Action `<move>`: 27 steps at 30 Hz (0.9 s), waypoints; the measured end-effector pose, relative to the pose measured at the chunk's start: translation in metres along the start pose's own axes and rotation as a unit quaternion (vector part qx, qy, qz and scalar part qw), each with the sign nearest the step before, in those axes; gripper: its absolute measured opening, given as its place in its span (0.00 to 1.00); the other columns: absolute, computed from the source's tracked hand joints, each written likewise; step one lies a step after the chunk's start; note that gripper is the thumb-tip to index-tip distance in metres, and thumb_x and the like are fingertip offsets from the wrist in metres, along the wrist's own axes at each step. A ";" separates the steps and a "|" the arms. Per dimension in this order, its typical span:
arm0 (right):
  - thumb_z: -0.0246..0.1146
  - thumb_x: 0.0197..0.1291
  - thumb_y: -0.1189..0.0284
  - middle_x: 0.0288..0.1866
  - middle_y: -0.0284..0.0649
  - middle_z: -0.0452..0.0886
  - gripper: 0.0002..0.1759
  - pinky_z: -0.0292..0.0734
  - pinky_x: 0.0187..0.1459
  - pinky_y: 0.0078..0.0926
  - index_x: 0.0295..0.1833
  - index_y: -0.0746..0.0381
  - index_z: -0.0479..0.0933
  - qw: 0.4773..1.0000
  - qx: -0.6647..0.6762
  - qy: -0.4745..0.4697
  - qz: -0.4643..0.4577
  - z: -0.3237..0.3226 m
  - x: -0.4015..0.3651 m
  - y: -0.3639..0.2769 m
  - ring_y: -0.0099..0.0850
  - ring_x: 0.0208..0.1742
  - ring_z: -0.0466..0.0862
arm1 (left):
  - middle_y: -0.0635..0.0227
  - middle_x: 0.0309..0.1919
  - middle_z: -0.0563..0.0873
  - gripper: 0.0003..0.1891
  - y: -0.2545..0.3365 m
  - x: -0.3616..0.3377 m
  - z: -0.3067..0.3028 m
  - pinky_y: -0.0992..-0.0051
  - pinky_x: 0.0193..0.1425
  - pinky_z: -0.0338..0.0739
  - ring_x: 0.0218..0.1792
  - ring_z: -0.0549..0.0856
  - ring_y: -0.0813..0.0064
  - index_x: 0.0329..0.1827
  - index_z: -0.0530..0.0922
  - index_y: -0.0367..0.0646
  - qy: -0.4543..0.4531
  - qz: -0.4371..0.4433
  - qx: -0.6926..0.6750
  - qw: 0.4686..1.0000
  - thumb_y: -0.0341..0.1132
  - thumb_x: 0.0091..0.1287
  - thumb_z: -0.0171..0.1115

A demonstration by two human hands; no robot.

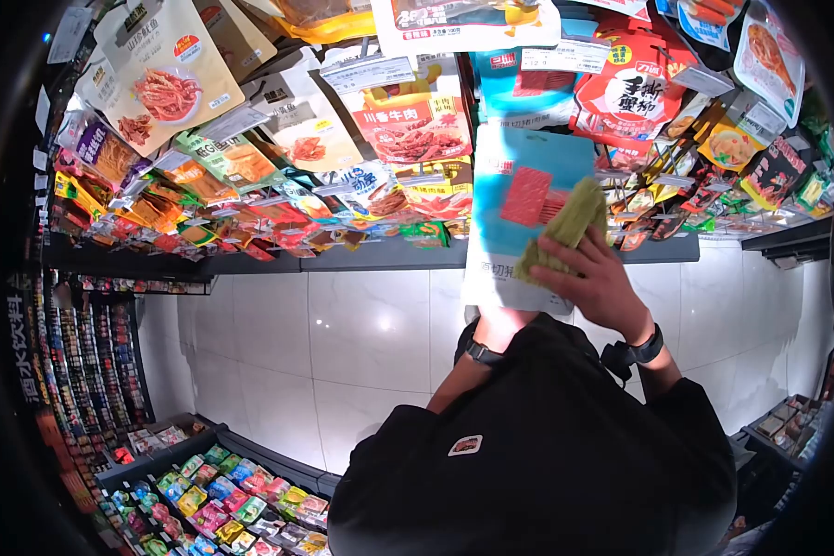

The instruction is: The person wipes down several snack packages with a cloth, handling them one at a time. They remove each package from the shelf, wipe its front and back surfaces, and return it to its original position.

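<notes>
1. Black sleeves (pixel 528 445) are filling the foreground.
2. Fingers (pixel 565 248) of the right hand (pixel 607 283) are clenching a green cloth (pixel 570 221) against the blue packet (pixel 514 153).
3. Under that packet the left hand (pixel 499 326) is sitting, grip hidden.

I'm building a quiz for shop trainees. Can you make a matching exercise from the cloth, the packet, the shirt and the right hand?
Things:
1 cloth
2 packet
3 shirt
4 right hand

Colour or state:
A black
B green
C blue, with red slices printed on it
D pressing the cloth to the packet

Pairs: 1-B, 2-C, 3-A, 4-D
</notes>
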State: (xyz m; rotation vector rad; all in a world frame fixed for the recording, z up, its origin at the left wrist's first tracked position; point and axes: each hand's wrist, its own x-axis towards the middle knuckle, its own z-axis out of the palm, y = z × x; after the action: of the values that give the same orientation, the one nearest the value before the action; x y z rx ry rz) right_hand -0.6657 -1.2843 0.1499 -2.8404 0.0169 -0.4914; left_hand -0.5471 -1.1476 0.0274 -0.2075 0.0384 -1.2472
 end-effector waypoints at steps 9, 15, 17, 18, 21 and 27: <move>0.69 0.60 0.72 0.80 0.35 0.71 0.30 0.59 0.81 0.59 0.70 0.43 0.80 0.997 0.052 0.010 0.063 0.005 0.004 0.005 0.46 0.75 0.74 | 0.55 0.75 0.73 0.39 -0.002 -0.003 0.001 0.55 0.75 0.74 0.73 0.75 0.55 0.82 0.62 0.44 0.049 -0.053 0.140 0.988 0.60 0.76 0.52; 0.69 0.58 0.72 0.79 0.30 0.73 0.30 0.66 0.78 0.52 0.69 0.44 0.81 0.998 0.051 -0.047 -0.001 0.001 0.000 -0.007 0.43 0.74 0.75 | 0.56 0.73 0.75 0.36 0.004 -0.004 -0.006 0.57 0.74 0.75 0.71 0.77 0.58 0.81 0.63 0.43 0.092 -0.076 0.220 0.968 0.56 0.77 0.55; 0.68 0.58 0.77 0.76 0.35 0.77 0.30 0.74 0.73 0.44 0.68 0.47 0.81 0.979 0.178 -0.080 0.055 0.005 -0.006 0.000 0.47 0.71 0.78 | 0.57 0.72 0.76 0.35 0.009 -0.004 -0.010 0.58 0.73 0.76 0.71 0.78 0.59 0.81 0.64 0.42 0.112 -0.094 0.264 0.953 0.55 0.77 0.55; 0.68 0.58 0.77 0.76 0.35 0.77 0.30 0.74 0.73 0.44 0.68 0.47 0.81 0.979 0.178 -0.080 0.053 0.010 -0.011 0.006 0.47 0.71 0.78 | 0.57 0.72 0.77 0.35 0.012 -0.004 -0.011 0.59 0.73 0.76 0.71 0.78 0.60 0.81 0.64 0.42 0.124 -0.108 0.292 0.942 0.54 0.78 0.56; 0.63 0.63 0.83 0.71 0.41 0.81 0.28 0.78 0.68 0.36 0.68 0.54 0.80 0.958 0.255 0.006 0.130 0.018 -0.019 0.021 0.44 0.67 0.82 | 0.58 0.71 0.78 0.34 0.020 -0.001 -0.008 0.60 0.72 0.77 0.70 0.79 0.61 0.80 0.65 0.42 0.167 -0.164 0.394 0.889 0.52 0.78 0.57; 0.54 0.76 0.79 0.65 0.44 0.83 0.21 0.73 0.67 0.28 0.71 0.68 0.75 0.803 0.438 0.208 0.346 0.008 -0.035 0.029 0.28 0.65 0.80 | 0.57 0.60 0.86 0.19 0.015 0.018 -0.003 0.68 0.59 0.85 0.55 0.89 0.67 0.69 0.73 0.32 0.164 -0.121 0.301 0.932 0.31 0.80 0.57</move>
State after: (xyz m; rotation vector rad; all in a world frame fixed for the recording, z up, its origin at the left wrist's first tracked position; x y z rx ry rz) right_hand -0.6950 -1.3081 0.1235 -1.6087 0.6892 -0.6910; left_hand -0.5279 -1.1610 0.0233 0.5464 -0.0854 -1.4700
